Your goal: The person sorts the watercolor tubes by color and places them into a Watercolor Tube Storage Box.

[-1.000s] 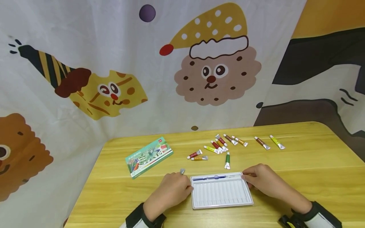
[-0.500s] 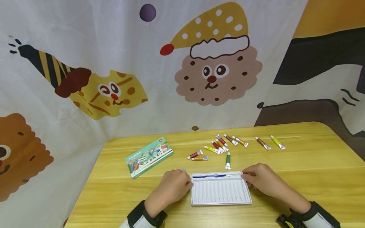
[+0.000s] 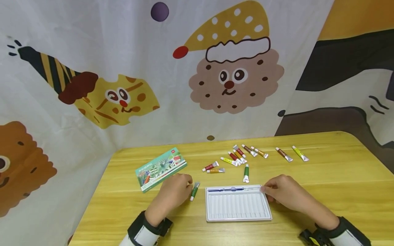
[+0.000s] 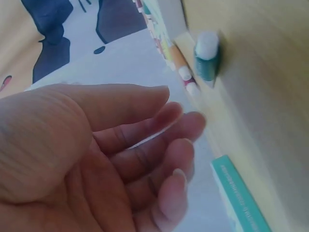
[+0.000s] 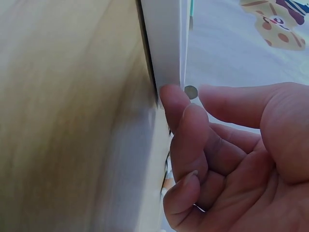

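Note:
A white plastic paint tray (image 3: pixel 238 206) with narrow slots lies on the table, a blue paintbrush (image 3: pixel 226 190) along its far side. My right hand (image 3: pixel 284 193) is at the tray's far right corner; in the right wrist view an index fingertip (image 5: pixel 171 94) meets the tray's edge while the thumb stands apart from it. To the left of the tray, my left hand (image 3: pixel 174 191) has loosely bent fingers and nothing between them. Just right of it lies a green paint tube (image 3: pixel 195 191), its white cap toward me, also seen beyond the fingers in the left wrist view.
A teal paint box (image 3: pixel 161 169) lies behind the left hand. Several paint tubes, among them a green tube (image 3: pixel 246 173) and an ochre tube (image 3: pixel 215 171), are scattered beyond the tray. At the back right lie a brown tube (image 3: pixel 284 154) and a yellow tube (image 3: pixel 300 153).
The tray has shifted slightly away from me. My left hand has left its left edge and moved left toward the box, uncovering the green tube. The right hand stays at the tray's corner.

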`<action>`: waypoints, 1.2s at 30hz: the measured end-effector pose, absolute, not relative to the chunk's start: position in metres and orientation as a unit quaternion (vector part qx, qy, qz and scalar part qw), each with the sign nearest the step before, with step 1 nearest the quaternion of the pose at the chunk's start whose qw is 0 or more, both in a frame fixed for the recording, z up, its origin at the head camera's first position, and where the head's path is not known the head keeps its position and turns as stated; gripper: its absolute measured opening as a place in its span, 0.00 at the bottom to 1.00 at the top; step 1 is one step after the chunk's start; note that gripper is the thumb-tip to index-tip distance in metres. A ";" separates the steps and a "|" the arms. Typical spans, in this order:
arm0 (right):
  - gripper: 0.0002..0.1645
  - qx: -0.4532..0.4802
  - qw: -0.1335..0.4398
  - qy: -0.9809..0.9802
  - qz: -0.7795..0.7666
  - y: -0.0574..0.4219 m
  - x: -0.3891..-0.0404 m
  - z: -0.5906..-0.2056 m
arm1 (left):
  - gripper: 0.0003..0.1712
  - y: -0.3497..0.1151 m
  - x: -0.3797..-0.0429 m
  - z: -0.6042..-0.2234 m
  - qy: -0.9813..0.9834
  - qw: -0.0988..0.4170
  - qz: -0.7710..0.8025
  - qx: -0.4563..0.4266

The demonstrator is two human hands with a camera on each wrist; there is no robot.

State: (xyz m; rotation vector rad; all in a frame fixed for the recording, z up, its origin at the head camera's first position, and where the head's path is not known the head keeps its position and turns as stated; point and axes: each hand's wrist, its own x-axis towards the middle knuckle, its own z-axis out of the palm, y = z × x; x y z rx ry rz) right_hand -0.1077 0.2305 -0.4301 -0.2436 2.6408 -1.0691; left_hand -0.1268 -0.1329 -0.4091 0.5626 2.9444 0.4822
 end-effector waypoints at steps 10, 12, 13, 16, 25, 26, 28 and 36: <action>0.09 -0.105 0.146 0.910 -0.373 0.232 -0.107 -0.434 | 0.19 -0.126 -0.125 -0.413 0.969 0.128 0.167 0.129; 0.08 -0.106 0.149 0.909 -0.374 0.231 -0.107 -0.434 | 0.19 -0.125 -0.125 -0.414 0.969 0.135 0.166 0.125; 0.07 -0.106 0.150 0.909 -0.374 0.231 -0.108 -0.434 | 0.18 -0.124 -0.125 -0.415 0.968 0.137 0.167 0.125; 0.07 -0.105 0.154 0.909 -0.373 0.232 -0.108 -0.435 | 0.16 -0.123 -0.126 -0.415 0.966 0.143 0.175 0.123; 0.08 -0.114 0.157 0.908 -0.370 0.231 -0.110 -0.440 | 0.13 -0.124 -0.128 -0.418 0.958 0.157 0.221 0.097; 0.08 -0.114 0.157 0.909 -0.370 0.231 -0.110 -0.440 | 0.13 -0.124 -0.128 -0.418 0.956 0.157 0.227 0.097; 0.08 -0.110 0.158 0.909 -0.369 0.231 -0.110 -0.440 | 0.12 -0.125 -0.129 -0.418 0.953 0.158 0.241 0.096; 0.07 -0.103 0.161 0.909 -0.369 0.230 -0.110 -0.440 | 0.10 -0.125 -0.131 -0.417 0.947 0.154 0.272 0.080</action>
